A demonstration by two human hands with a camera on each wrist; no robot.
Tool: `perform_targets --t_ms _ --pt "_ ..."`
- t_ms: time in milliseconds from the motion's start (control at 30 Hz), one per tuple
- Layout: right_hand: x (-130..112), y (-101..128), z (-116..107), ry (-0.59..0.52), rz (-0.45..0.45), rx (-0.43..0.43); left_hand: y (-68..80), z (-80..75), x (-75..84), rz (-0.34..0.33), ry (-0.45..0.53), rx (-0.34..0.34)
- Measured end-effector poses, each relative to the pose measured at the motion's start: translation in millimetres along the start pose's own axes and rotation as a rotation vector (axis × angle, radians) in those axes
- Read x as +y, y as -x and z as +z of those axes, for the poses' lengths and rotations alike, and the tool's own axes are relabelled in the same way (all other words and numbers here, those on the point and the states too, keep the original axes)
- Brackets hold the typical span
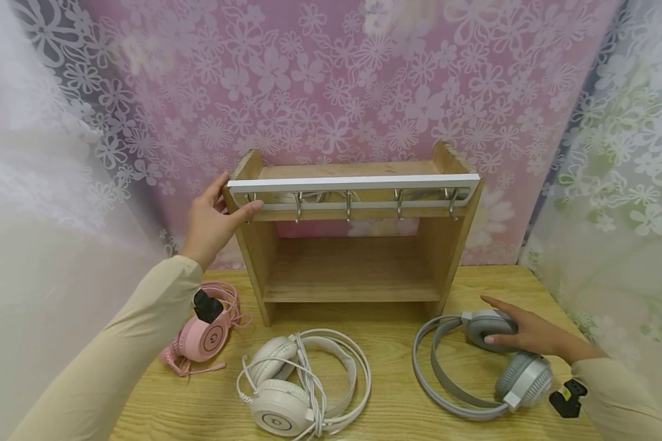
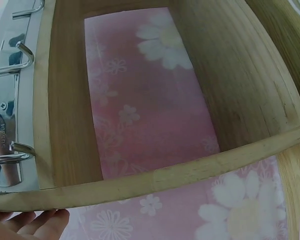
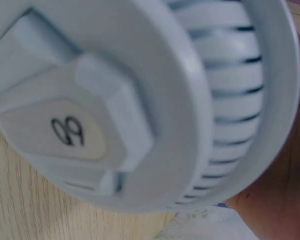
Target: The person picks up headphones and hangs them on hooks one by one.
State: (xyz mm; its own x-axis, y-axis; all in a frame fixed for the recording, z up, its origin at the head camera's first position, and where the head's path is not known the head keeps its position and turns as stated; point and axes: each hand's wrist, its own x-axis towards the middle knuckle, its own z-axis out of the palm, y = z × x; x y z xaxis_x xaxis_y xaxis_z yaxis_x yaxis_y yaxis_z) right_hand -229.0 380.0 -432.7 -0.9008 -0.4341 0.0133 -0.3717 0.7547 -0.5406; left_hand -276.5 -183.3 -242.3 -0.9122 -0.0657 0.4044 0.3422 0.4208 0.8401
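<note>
While left hand [image 1: 212, 222] grips wooden rack's [image 1: 353, 269] top-left corner, right hand [image 1: 521, 331] rests flat-fingered on grey headset [image 1: 485, 361] near table's [image 1: 397, 343] right edge.

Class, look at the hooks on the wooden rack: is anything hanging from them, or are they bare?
Bare. All five metal hooks under the wooden rack hang free, and the three headsets lie on the table.

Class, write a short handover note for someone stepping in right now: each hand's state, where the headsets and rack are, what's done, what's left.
Left hand grips the top left corner of the wooden hook rack.
Right hand rests on the grey headset, flat on the table.
White headset and pink headset lie in front.
Done: nothing hung; all hooks bare.
Left: probably hang all three.
</note>
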Motion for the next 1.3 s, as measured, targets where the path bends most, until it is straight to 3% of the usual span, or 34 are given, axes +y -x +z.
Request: perform_targets --t_ms 400,900,1300 --pt "7.6 -3.9 2.3 0.141 -0.083 0.097 -0.3 5.1 -0.6 0.009 0.007 0.069" --pt "4.7 -4.6 -1.8 0.095 0.014 0.074 -1.8 6.5 -2.7 0.023 0.049 0.106" --pt "6.8 -4.2 2.5 0.080 0.037 0.125 -3.8 8.0 -3.8 0.047 0.038 0.158"
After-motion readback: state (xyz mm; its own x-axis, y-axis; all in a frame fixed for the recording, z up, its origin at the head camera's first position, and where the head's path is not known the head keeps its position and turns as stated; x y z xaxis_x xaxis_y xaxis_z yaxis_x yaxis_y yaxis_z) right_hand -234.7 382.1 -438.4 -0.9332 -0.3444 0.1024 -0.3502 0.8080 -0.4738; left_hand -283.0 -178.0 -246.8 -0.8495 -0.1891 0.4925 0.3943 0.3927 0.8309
